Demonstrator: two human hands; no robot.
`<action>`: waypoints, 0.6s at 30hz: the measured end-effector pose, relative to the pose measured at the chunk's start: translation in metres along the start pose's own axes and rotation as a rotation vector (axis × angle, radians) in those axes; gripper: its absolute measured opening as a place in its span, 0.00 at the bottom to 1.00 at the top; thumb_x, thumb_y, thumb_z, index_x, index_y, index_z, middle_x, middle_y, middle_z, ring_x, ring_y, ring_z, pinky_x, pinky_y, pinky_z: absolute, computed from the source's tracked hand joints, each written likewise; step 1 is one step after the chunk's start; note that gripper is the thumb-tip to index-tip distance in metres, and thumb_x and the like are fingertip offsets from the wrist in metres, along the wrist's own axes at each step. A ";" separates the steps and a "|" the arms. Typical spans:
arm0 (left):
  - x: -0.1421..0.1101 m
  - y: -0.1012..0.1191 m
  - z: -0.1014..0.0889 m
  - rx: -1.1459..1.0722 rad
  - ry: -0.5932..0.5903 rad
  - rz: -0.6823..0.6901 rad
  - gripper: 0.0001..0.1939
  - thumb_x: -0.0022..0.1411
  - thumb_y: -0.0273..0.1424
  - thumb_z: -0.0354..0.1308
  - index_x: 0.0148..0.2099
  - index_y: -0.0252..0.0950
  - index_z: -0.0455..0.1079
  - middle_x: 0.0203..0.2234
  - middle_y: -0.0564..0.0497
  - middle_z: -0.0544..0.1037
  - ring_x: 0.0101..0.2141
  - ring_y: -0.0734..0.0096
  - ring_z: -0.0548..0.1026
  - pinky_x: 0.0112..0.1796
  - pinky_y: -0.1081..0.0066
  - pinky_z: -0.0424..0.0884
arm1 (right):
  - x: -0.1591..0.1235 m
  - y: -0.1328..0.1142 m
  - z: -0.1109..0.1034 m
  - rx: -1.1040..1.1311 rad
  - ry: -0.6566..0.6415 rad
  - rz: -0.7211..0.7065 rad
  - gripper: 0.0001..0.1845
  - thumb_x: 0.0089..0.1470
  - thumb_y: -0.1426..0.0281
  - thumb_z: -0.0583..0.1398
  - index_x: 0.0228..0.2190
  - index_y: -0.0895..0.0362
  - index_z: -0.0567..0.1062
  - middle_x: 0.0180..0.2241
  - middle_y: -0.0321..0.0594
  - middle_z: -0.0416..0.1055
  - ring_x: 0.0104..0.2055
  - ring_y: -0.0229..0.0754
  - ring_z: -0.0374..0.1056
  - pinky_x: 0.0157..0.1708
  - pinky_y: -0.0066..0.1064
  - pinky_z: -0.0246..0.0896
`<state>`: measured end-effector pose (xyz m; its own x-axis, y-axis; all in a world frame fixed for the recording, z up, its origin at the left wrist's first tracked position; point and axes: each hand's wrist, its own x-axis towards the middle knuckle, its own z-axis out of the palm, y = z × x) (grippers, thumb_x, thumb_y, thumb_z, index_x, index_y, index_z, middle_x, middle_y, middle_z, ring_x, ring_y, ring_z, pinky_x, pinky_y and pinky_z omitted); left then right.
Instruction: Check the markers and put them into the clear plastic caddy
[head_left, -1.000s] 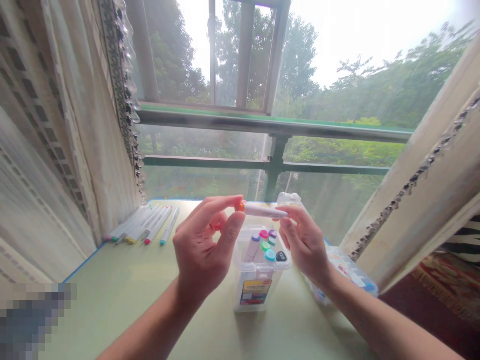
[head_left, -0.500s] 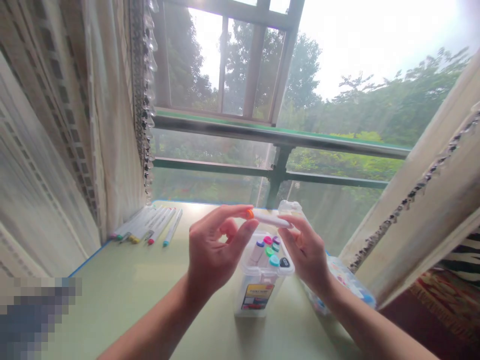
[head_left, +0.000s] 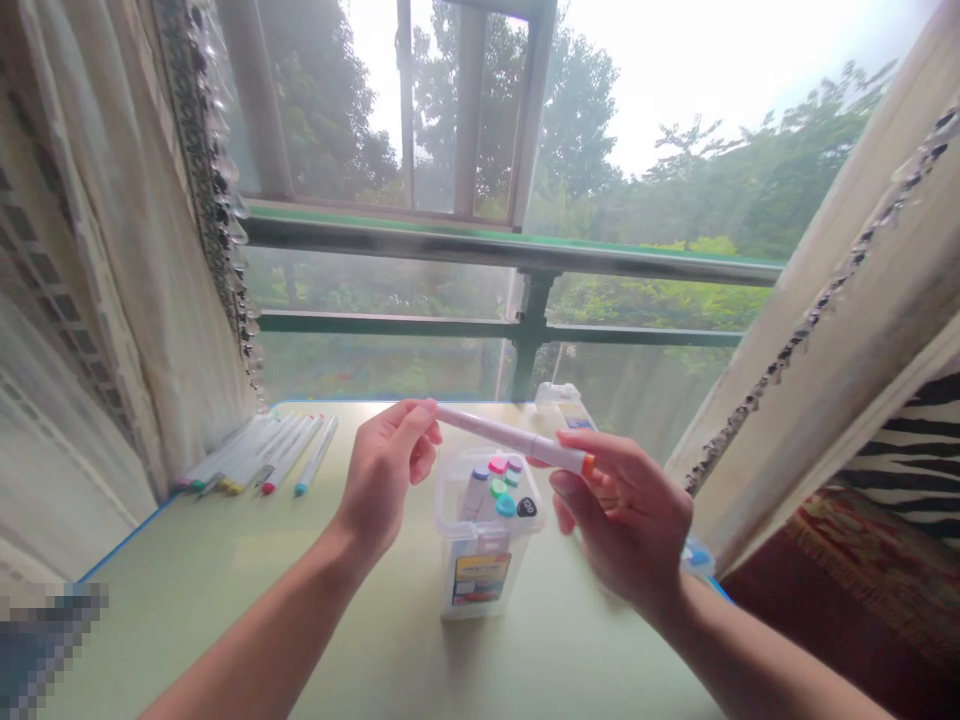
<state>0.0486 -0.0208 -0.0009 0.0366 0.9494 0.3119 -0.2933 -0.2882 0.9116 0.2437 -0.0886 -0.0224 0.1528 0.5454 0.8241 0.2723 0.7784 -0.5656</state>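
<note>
A white marker [head_left: 495, 431] with an orange end is held up between both hands, tilted down to the right. My left hand [head_left: 386, 465] pinches its far left end between thumb and fingers. At the orange end, my right hand [head_left: 626, 510] grips it with thumb and forefinger. Behind and below the marker stands a clear plastic box [head_left: 480, 560] with a yellow and black label. Inside it several markers [head_left: 504, 487] stand upright, their ends purple, pink, green, teal and black.
Several white markers [head_left: 255, 455] lie side by side at the table's left back edge. A clear lidded case [head_left: 562, 400] stands behind the box. A blue-and-clear item [head_left: 697, 558] is partly hidden by my right arm. Curtains [head_left: 135, 230] flank the window.
The marker has been turned round: its orange end was by my left hand and is now by my right. The view has shifted a little.
</note>
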 end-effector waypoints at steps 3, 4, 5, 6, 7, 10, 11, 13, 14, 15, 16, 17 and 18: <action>0.001 -0.004 -0.001 0.022 -0.005 -0.049 0.19 0.60 0.42 0.66 0.26 0.34 0.68 0.19 0.56 0.65 0.18 0.82 0.57 0.19 0.77 0.49 | 0.004 0.004 0.000 0.009 0.015 0.017 0.13 0.59 0.73 0.68 0.45 0.49 0.81 0.31 0.35 0.79 0.17 0.30 0.65 0.16 0.25 0.62; 0.002 -0.005 -0.002 0.023 0.004 -0.055 0.20 0.59 0.43 0.67 0.26 0.34 0.68 0.18 0.56 0.64 0.18 0.82 0.57 0.19 0.77 0.50 | 0.005 0.004 0.000 0.014 0.022 0.023 0.12 0.58 0.72 0.68 0.45 0.50 0.81 0.32 0.36 0.79 0.17 0.30 0.65 0.16 0.25 0.62; 0.003 -0.006 -0.003 0.022 0.016 -0.055 0.20 0.59 0.43 0.68 0.27 0.34 0.68 0.18 0.57 0.64 0.18 0.81 0.57 0.19 0.77 0.50 | 0.006 0.005 0.001 0.019 0.023 0.028 0.11 0.58 0.72 0.69 0.44 0.50 0.81 0.32 0.36 0.80 0.17 0.29 0.64 0.16 0.25 0.61; 0.003 -0.007 -0.003 0.020 0.026 -0.053 0.20 0.58 0.43 0.68 0.27 0.34 0.68 0.18 0.57 0.63 0.18 0.81 0.57 0.20 0.77 0.51 | 0.006 0.005 0.002 0.021 0.021 0.034 0.10 0.58 0.72 0.69 0.43 0.51 0.81 0.32 0.36 0.79 0.18 0.29 0.64 0.16 0.25 0.61; 0.004 -0.007 -0.003 0.018 0.032 -0.054 0.19 0.58 0.43 0.69 0.28 0.35 0.68 0.18 0.57 0.63 0.18 0.81 0.57 0.20 0.77 0.53 | 0.007 0.005 0.002 0.021 0.017 0.038 0.10 0.58 0.71 0.69 0.43 0.51 0.81 0.31 0.36 0.79 0.18 0.29 0.65 0.17 0.25 0.61; 0.004 -0.006 -0.002 0.000 0.024 -0.080 0.19 0.58 0.43 0.69 0.28 0.35 0.68 0.19 0.57 0.64 0.18 0.80 0.60 0.20 0.77 0.56 | 0.008 0.005 0.003 0.010 0.006 0.037 0.08 0.59 0.70 0.68 0.42 0.53 0.81 0.30 0.36 0.77 0.19 0.30 0.66 0.17 0.25 0.62; 0.004 -0.005 -0.002 -0.014 0.022 -0.088 0.19 0.57 0.43 0.69 0.28 0.35 0.67 0.20 0.57 0.65 0.19 0.80 0.61 0.20 0.77 0.57 | 0.008 0.005 0.004 0.008 0.003 0.034 0.08 0.59 0.69 0.68 0.42 0.53 0.80 0.30 0.36 0.77 0.20 0.31 0.66 0.18 0.25 0.62; 0.003 -0.004 -0.001 -0.051 0.022 -0.099 0.19 0.56 0.42 0.69 0.28 0.34 0.67 0.22 0.57 0.66 0.19 0.81 0.62 0.19 0.77 0.57 | 0.008 0.006 0.004 0.014 -0.003 0.029 0.09 0.59 0.69 0.67 0.43 0.53 0.80 0.30 0.36 0.76 0.20 0.31 0.66 0.17 0.25 0.63; 0.003 -0.003 0.000 -0.069 0.023 -0.103 0.19 0.56 0.42 0.69 0.28 0.34 0.68 0.23 0.56 0.67 0.19 0.81 0.62 0.19 0.77 0.57 | 0.008 0.006 0.004 0.015 -0.006 0.027 0.09 0.59 0.69 0.67 0.43 0.53 0.80 0.30 0.36 0.76 0.20 0.31 0.66 0.17 0.25 0.63; 0.003 -0.003 0.000 -0.087 0.023 -0.111 0.18 0.55 0.41 0.70 0.29 0.34 0.68 0.24 0.56 0.68 0.19 0.81 0.62 0.19 0.78 0.57 | 0.008 0.007 0.004 0.014 -0.008 0.028 0.09 0.59 0.69 0.67 0.43 0.53 0.80 0.30 0.36 0.77 0.20 0.31 0.66 0.17 0.25 0.63; 0.003 -0.002 0.000 -0.105 0.023 -0.120 0.17 0.55 0.41 0.70 0.30 0.34 0.69 0.24 0.56 0.69 0.19 0.82 0.62 0.19 0.78 0.57 | 0.008 0.007 0.004 0.009 -0.010 0.029 0.09 0.59 0.70 0.67 0.43 0.53 0.79 0.31 0.36 0.77 0.20 0.31 0.66 0.17 0.25 0.63; 0.003 -0.002 0.000 -0.123 0.022 -0.131 0.17 0.55 0.40 0.70 0.32 0.34 0.70 0.24 0.56 0.69 0.19 0.82 0.62 0.19 0.78 0.56 | 0.007 0.008 0.004 0.002 -0.014 0.028 0.08 0.59 0.70 0.68 0.42 0.53 0.79 0.31 0.36 0.77 0.20 0.31 0.67 0.17 0.25 0.62; 0.003 -0.001 0.000 -0.141 0.020 -0.140 0.16 0.54 0.40 0.70 0.32 0.34 0.70 0.24 0.57 0.69 0.19 0.83 0.62 0.19 0.79 0.55 | 0.007 0.008 0.004 -0.008 -0.017 0.025 0.08 0.59 0.71 0.68 0.42 0.53 0.79 0.32 0.36 0.77 0.20 0.31 0.67 0.18 0.24 0.62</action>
<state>0.0489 -0.0174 -0.0013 0.0676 0.9817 0.1778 -0.4173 -0.1340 0.8988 0.2433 -0.0771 -0.0216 0.1434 0.5700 0.8091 0.2759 0.7621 -0.5858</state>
